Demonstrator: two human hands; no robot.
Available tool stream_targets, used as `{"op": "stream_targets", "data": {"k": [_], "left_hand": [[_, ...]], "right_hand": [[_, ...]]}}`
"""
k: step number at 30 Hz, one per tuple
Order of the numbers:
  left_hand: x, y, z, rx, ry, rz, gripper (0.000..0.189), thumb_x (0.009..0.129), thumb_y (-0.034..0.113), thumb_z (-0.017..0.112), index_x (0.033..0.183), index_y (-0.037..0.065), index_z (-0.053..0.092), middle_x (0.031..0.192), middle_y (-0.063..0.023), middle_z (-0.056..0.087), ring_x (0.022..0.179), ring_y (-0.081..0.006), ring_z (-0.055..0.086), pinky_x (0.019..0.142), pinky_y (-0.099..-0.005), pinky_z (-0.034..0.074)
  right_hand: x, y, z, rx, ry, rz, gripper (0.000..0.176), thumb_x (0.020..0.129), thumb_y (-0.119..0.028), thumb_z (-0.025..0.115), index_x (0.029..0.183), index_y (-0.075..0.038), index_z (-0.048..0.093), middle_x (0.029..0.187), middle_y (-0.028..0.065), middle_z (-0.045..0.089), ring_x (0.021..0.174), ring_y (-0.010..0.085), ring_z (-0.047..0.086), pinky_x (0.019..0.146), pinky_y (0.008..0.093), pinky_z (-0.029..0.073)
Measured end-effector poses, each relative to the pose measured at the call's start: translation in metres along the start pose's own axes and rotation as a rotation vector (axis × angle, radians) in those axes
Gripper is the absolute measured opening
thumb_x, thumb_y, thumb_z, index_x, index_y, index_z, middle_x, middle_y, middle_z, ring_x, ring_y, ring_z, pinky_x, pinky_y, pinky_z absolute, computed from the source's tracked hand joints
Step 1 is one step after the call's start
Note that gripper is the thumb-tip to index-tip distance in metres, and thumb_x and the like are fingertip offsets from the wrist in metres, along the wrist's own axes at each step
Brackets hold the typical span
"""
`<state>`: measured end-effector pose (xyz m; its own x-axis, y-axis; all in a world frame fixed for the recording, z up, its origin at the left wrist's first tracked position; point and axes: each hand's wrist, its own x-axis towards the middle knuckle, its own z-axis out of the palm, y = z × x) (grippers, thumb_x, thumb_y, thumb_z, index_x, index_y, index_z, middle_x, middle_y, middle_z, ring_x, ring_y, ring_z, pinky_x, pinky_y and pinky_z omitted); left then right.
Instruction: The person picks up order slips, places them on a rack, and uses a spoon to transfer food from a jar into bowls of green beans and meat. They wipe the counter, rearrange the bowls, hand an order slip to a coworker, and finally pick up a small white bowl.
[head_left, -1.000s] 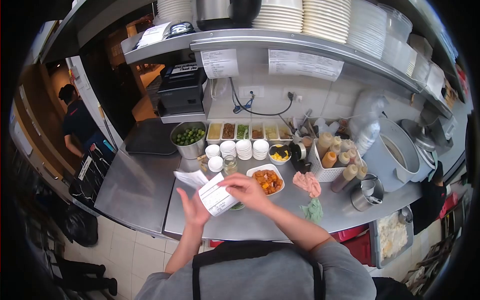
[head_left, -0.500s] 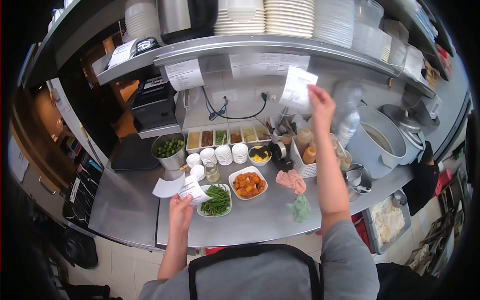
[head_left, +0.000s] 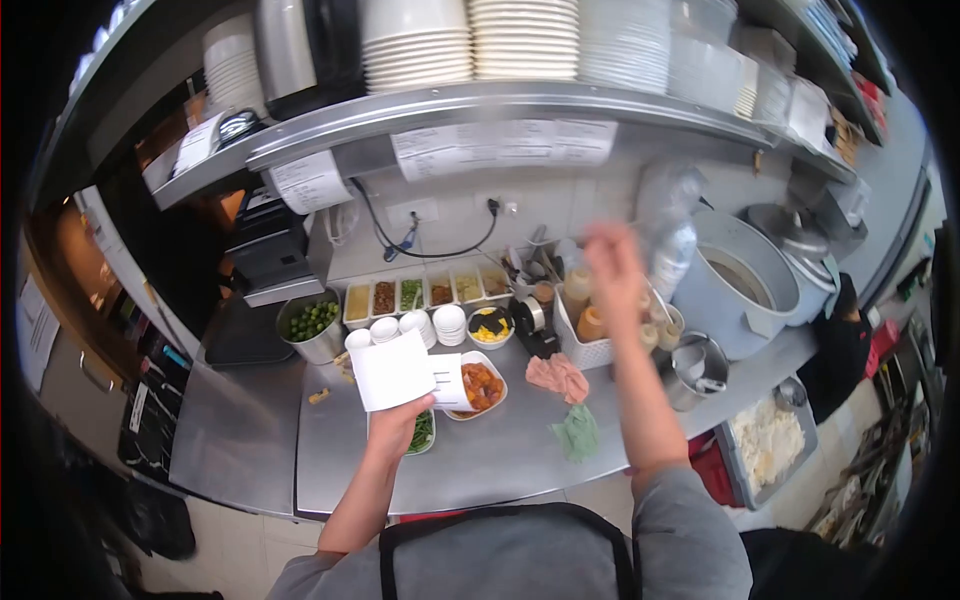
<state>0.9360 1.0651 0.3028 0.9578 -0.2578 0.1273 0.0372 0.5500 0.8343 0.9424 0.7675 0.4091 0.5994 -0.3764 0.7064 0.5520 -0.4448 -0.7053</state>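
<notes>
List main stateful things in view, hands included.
Left bare hand: gripping papers
Right bare hand: raised, blurred; grip unclear
White rectangular paper slips: held, overlapping
Pink cloth: crumpled
Pale-green cloth: crumpled
Silver metal pot of green fruit: uncovered
Black electrical plug: plugged in

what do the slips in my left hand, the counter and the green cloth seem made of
Slips: apparently matte white paper; thin sheets, printed lines. Counter: likely satin stainless steel; grey metallic sheen. Green cloth: probably dull fabric; soft crumples, but fibre type unclear.
</notes>
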Motion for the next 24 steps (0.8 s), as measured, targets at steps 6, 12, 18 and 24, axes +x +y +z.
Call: {"op": "stream_targets", "data": {"k": [6, 12, 18, 24], "left_hand": [[0.001, -0.003, 0.058, 0.032, -0.317, -0.004, 0.08, 0.061, -0.01, 0.064, 0.13, 0.009, 0.028, 0.12, -0.007, 0.04, 0.107, -0.0196, 0.044, 0.091, -0.0329, 0.038], [-0.018, -0.029, 0.056, -0.012, -0.65, -0.002, 0.065, 0.06, -0.003, 0.066, 0.119, 0.007, 0.041, 0.116, -0.0094, 0.043, 0.107, -0.0185, 0.042, 0.092, -0.0335, 0.035], [-0.045, -0.062, 0.079, 0.103, -0.628, -0.168, 0.007, 0.077, 0.004, 0.059, 0.082, 0.004, 0.053, 0.086, -0.0034, 0.054, 0.079, -0.0105, 0.049, 0.077, -0.0242, 0.037], [-0.163, -0.074, 0.152, 0.577, -1.424, 0.103, 0.027, 0.066, 0.007, 0.066, 0.088, 0.006, 0.051, 0.066, -0.0035, 0.049, 0.065, -0.0174, 0.051, 0.061, -0.0308, 0.04]], "right_hand": [[-0.149, -0.044, 0.026, -0.023, -0.428, 0.162, 0.076, 0.07, -0.012, 0.07, 0.13, -0.003, 0.024, 0.112, 0.0106, 0.05, 0.101, 0.0176, 0.051, 0.088, 0.0348, 0.037], [-0.229, -0.075, 0.006, 0.087, -0.118, 0.368, 0.046, 0.078, 0.001, 0.057, 0.118, -0.003, 0.034, 0.104, 0.0113, 0.053, 0.086, 0.0161, 0.057, 0.07, 0.0292, 0.044], [-0.334, -0.119, -0.037, -0.64, 0.015, 0.321, 0.018, 0.073, -0.001, 0.055, 0.089, -0.007, 0.051, 0.078, 0.0087, 0.052, 0.068, 0.0257, 0.053, 0.062, 0.0331, 0.043], [-0.382, -0.248, -0.071, -1.288, 0.207, 0.169, 0.042, 0.064, -0.021, 0.071, 0.101, -0.01, 0.056, 0.082, 0.0086, 0.047, 0.072, 0.0256, 0.047, 0.06, 0.0334, 0.04]]}}
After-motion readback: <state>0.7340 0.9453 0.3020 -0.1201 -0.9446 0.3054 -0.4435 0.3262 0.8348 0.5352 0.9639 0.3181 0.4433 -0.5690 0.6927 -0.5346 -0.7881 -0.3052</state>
